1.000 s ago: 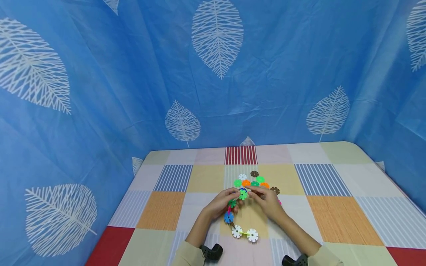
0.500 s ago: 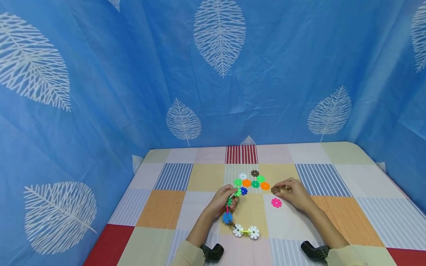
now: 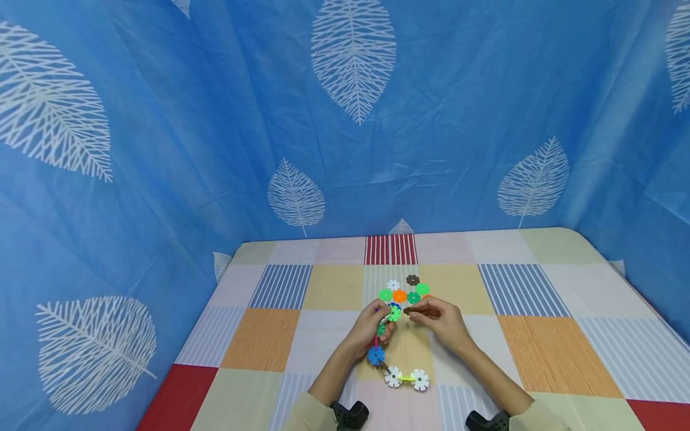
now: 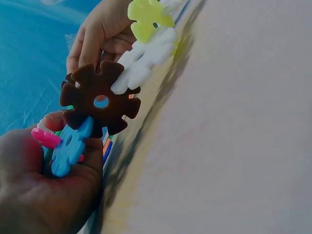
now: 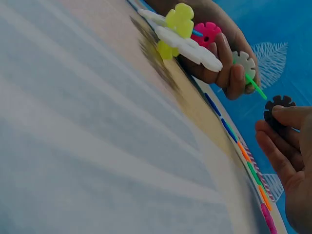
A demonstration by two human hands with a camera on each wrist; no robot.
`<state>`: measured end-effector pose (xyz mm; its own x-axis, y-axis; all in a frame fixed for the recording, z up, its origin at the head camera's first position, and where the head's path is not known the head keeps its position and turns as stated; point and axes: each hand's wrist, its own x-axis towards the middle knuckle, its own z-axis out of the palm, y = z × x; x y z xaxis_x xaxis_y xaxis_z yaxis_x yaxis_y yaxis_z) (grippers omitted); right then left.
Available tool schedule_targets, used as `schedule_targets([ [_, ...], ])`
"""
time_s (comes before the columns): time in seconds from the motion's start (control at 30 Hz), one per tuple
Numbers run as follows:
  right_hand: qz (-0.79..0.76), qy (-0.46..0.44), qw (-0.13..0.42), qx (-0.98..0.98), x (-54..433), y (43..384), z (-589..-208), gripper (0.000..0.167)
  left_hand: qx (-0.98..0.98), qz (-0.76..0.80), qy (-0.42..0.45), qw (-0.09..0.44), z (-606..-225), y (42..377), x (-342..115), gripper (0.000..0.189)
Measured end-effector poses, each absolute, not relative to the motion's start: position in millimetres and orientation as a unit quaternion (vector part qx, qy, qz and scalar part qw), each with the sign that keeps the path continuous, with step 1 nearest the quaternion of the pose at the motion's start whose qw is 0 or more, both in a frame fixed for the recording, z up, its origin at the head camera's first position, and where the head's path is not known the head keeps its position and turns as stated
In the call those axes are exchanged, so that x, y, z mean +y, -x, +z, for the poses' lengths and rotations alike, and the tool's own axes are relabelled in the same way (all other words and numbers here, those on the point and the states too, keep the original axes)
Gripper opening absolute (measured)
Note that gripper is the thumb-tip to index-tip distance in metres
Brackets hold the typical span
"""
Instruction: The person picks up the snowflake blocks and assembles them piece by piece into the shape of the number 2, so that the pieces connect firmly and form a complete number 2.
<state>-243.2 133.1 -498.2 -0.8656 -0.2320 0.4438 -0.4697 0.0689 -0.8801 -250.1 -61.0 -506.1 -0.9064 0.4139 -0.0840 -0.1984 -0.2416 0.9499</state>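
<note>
My left hand (image 3: 368,328) grips a chain of flower-shaped notched discs slotted edge to edge. A light green disc (image 3: 395,313) stands at its upper end, with a white disc (image 5: 245,66) beside it among the fingers. Below the hand hang a pink disc (image 4: 46,139), a light blue disc (image 4: 68,151), a brown disc (image 4: 83,100), white discs (image 3: 393,377) and a yellow disc (image 4: 148,19). My right hand (image 3: 446,326) pinches a separate brown disc (image 5: 269,116) between thumb and fingers. That disc is close to the light green one, with a small gap between them.
Loose discs lie flat beyond the hands: white (image 3: 393,285), brown (image 3: 412,280), orange (image 3: 399,296), dark green (image 3: 413,297) and light green (image 3: 385,295) among them. A pink disc (image 5: 268,217) lies near the right hand. A blue leaf-print curtain (image 3: 431,120) surrounds the patchwork-covered table (image 3: 334,287).
My right hand let go near the chain, reached right to a brown disc on the table, and has brought it back left beside the light green disc. The left hand keeps its grip.
</note>
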Motion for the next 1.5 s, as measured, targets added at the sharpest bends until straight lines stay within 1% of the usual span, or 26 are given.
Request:
schedule_targets([
  [0.17,0.633,-0.251,0.093,-0.727,125.0,233.0,-486.8,0.007,0.587,0.777,-0.093,0.205,-508.1,250.1,-60.9,0.017],
  [0.3,0.619,-0.259,0.099,-0.735,122.6,231.2,-483.8,0.006,0.593,0.769,-0.113,0.212,-509.4,250.6,-61.2,0.017],
  [0.4,0.600,-0.257,0.119,-0.748,121.1,230.5,-484.7,0.007,0.594,0.765,-0.126,0.214,-510.8,250.8,-60.9,0.016],
  [0.53,0.566,-0.252,0.161,-0.768,119.6,231.4,-493.6,0.012,0.595,0.762,-0.133,0.218,-511.8,249.4,-59.9,0.017],
  [0.63,0.549,-0.257,0.169,-0.777,120.7,235.2,-503.3,0.014,0.598,0.761,-0.132,0.214,-511.1,246.8,-59.6,0.017],
  [0.73,0.528,-0.269,0.132,-0.795,127.9,241.4,-502.2,0.013,0.595,0.769,-0.116,0.204,-509.9,247.0,-59.4,0.016],
  [0.87,0.488,-0.261,0.081,-0.829,154.2,250.1,-487.7,0.024,0.581,0.786,-0.084,0.193,-509.1,250.3,-58.9,0.015],
  [0.93,0.475,-0.248,0.057,-0.842,173.1,253.9,-484.8,0.027,0.574,0.793,-0.073,0.192,-509.5,251.7,-58.9,0.014],
  [1.0,0.471,-0.238,0.019,-0.849,192.1,255.7,-485.0,0.027,0.568,0.798,-0.066,0.191,-510.3,252.2,-59.3,0.013],
  [1.1,0.457,-0.246,-0.044,-0.853,213.8,257.5,-489.0,0.032,0.562,0.803,-0.064,0.189,-510.2,253.8,-59.9,0.012],
  [1.17,0.442,-0.259,-0.070,-0.856,221.8,257.6,-492.4,0.036,0.561,0.804,-0.066,0.185,-510.2,254.4,-60.1,0.012],
  [1.23,0.427,-0.270,-0.075,-0.860,224.6,257.9,-495.7,0.037,0.561,0.804,-0.066,0.183,-510.0,254.8,-60.1,0.012],
  [1.33,0.412,-0.272,-0.064,-0.867,223.5,258.8,-499.1,0.031,0.562,0.805,-0.063,0.181,-510.1,255.1,-59.9,0.012],
  [1.4,0.411,-0.254,-0.051,-0.874,220.8,259.5,-499.8,0.027,0.560,0.806,-0.057,0.181,-510.4,255.2,-59.8,0.011],
  [1.5,0.435,-0.204,-0.039,-0.876,212.5,259.1,-497.4,0.026,0.563,0.805,-0.054,0.179,-510.7,254.5,-59.6,0.012],
])
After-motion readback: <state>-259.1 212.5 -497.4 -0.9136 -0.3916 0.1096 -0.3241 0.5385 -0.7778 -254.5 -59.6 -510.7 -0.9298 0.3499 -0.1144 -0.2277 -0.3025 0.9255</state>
